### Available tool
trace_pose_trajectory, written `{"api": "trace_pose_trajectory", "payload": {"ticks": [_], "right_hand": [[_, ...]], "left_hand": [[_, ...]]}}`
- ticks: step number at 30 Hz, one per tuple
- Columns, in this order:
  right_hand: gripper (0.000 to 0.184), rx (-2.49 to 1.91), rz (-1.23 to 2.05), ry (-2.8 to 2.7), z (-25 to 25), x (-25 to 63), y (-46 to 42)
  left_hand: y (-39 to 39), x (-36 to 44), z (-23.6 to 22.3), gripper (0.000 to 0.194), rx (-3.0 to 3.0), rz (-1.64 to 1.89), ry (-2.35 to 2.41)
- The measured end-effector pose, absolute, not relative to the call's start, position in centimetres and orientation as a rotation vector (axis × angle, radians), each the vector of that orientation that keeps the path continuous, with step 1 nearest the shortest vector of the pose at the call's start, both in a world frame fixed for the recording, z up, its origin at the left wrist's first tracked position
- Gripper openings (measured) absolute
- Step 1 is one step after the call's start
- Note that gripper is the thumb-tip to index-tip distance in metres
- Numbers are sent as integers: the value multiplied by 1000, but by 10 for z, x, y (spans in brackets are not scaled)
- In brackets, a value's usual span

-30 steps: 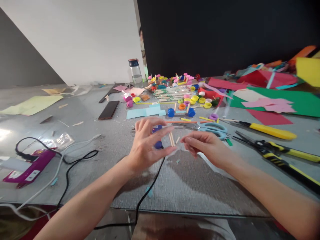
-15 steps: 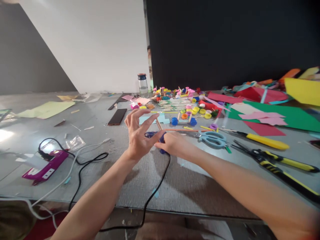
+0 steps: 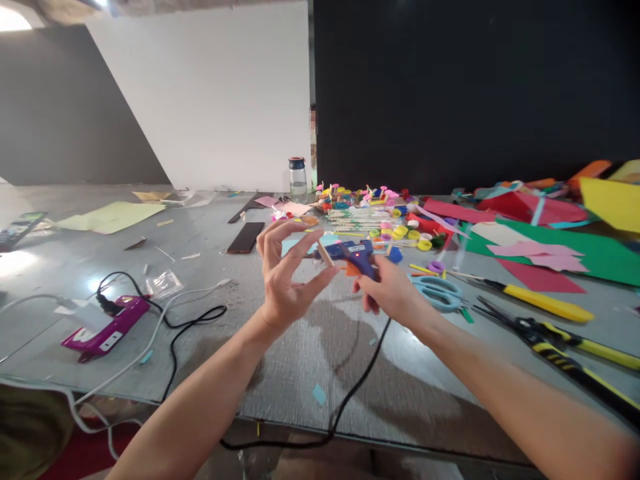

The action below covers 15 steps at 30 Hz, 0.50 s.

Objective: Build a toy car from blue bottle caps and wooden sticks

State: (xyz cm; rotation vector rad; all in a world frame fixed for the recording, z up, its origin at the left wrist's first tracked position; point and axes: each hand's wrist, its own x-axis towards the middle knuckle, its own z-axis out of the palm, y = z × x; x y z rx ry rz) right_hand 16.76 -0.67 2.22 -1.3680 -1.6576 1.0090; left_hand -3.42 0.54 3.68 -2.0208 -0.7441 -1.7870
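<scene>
– Blue glue gun (image 3: 357, 253), one: shifted out from behind the left hand (image 3: 295, 273) since earlier. Grip?
– Right hand (image 3: 385, 283) clasped round its handle; left pinching pale wooden piece (image 3: 326, 253) near its front end.
– Outward?
– Dark phone (image 3: 245, 238), on table (image 3: 280, 387).

we look out from one head-worn camera, facing forward and slanting down over the desk (image 3: 295, 380). we sit above its near side, close behind the left hand (image 3: 289, 283) and right hand (image 3: 387, 287), and see as far as the white panel (image 3: 225, 100) and black panel (image 3: 465, 93).
</scene>
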Motion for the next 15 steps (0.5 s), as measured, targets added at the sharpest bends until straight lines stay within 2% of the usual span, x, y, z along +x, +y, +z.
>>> {"api": "trace_pose_trajectory", "payload": {"ticks": [5,9,12,15], "right_hand": [[9,-1220,922,-1469,28,212,-43],[21,-1037,1090,-1240,26,238,-62],[17,-972,1217,-1205,23,245,-67],[18,-974,1208,-1118,21,246,-72]], "left_hand": [[-2,-28,34,52,-2097,-1815,-676],[-5,-22,30,53,-2216,-1799,-696],[-6,-20,28,55,-2294,-1764,-691],[-6,-19,27,57,-2336,-1703,-684]]}}
